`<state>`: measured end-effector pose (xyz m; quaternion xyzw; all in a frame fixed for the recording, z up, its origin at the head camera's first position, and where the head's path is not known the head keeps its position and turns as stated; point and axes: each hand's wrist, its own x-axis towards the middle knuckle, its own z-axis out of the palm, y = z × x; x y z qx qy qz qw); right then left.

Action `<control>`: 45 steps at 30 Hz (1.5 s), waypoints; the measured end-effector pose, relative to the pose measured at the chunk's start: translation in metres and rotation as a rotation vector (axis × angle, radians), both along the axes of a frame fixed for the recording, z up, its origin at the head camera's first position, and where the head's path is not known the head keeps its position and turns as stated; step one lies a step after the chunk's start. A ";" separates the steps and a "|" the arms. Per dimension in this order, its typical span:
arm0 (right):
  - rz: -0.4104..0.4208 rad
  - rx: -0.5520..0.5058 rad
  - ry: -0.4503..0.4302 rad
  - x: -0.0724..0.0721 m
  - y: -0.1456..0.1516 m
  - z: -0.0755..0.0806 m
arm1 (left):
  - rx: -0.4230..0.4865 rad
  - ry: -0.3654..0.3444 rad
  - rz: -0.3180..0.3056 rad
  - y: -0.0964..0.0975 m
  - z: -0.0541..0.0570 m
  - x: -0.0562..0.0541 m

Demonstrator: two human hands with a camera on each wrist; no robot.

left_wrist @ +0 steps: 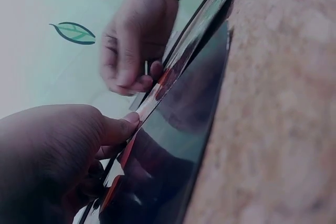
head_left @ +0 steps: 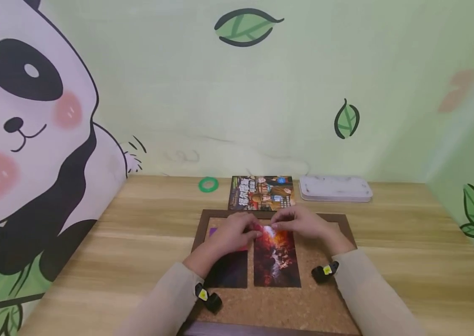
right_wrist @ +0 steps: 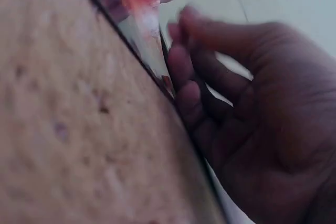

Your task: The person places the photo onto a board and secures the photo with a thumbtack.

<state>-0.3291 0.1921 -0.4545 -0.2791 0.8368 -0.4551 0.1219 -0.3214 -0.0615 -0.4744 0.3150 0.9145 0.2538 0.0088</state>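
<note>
Lying beyond the red card: green ring, booklet, white case

Finding room along the bench either side of the corkboard — meeting booklet, white case and wall beyond.

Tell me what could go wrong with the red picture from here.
The red picture could twist: the left hand holds it near the top left corner, and neither hand steadies its bottom edge. It might slide over the dark picture, since only a narrow strip of cork board separates them. The right hand, close by, might nudge its top edge out of line.
</note>
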 end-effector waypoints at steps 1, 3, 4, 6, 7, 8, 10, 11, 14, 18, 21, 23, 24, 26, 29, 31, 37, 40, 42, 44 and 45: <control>-0.016 0.003 0.022 -0.002 0.002 -0.003 | 0.001 0.005 0.005 0.000 0.001 -0.001; -0.023 -0.007 0.033 -0.005 0.004 -0.007 | 0.000 0.014 0.016 0.001 0.004 -0.003; -0.020 -0.010 0.033 -0.006 0.005 -0.007 | -0.003 0.018 0.019 0.001 0.005 -0.003; -0.002 0.001 0.031 -0.007 0.005 -0.007 | -0.009 0.021 0.015 0.001 0.005 -0.003; 0.006 0.012 0.024 -0.007 0.006 -0.007 | -0.016 0.024 0.014 0.001 0.005 -0.002; 0.014 0.022 0.019 -0.007 0.005 -0.007 | -0.021 0.027 0.010 0.001 0.005 -0.002; 0.013 0.044 0.027 -0.004 0.005 -0.007 | -0.022 0.026 0.000 0.001 0.004 0.000; 0.006 0.052 0.028 -0.003 0.004 -0.007 | -0.020 0.024 -0.003 0.001 0.003 0.001; 0.005 0.077 0.034 0.001 0.002 -0.009 | -0.034 -0.008 -0.001 0.000 0.001 0.005; 0.008 0.097 0.036 0.002 0.000 -0.009 | -0.076 -0.044 -0.003 -0.002 0.002 0.008; 0.015 0.093 0.031 0.001 0.000 -0.009 | -0.092 -0.040 -0.009 -0.002 0.002 0.009; 0.026 0.094 0.033 0.000 0.000 -0.009 | -0.093 -0.037 -0.006 -0.002 0.002 0.009; 0.032 0.095 0.032 0.000 0.000 -0.010 | -0.093 -0.038 -0.005 -0.002 0.002 0.009; 0.045 0.102 0.033 -0.001 0.000 -0.010 | -0.092 -0.040 -0.002 -0.002 0.002 0.009; 0.050 0.119 0.037 0.000 0.000 -0.011 | -0.092 -0.049 0.002 -0.002 0.002 0.010; 0.053 0.128 0.045 0.001 0.000 -0.010 | -0.092 -0.054 0.002 -0.002 0.001 0.011; 0.023 0.165 0.063 0.002 -0.003 -0.009 | -0.088 -0.052 -0.005 -0.002 0.000 0.010; 0.010 0.178 0.056 0.002 -0.005 -0.007 | -0.084 -0.053 -0.007 -0.002 0.000 0.009; 0.015 0.180 0.058 0.001 -0.005 -0.006 | -0.085 -0.055 -0.004 -0.002 0.000 0.009; 0.024 0.172 0.060 0.001 -0.005 -0.006 | -0.086 -0.057 -0.005 -0.002 0.001 0.009; 0.027 0.166 0.056 0.001 -0.005 -0.007 | -0.088 -0.054 -0.006 -0.002 0.000 0.009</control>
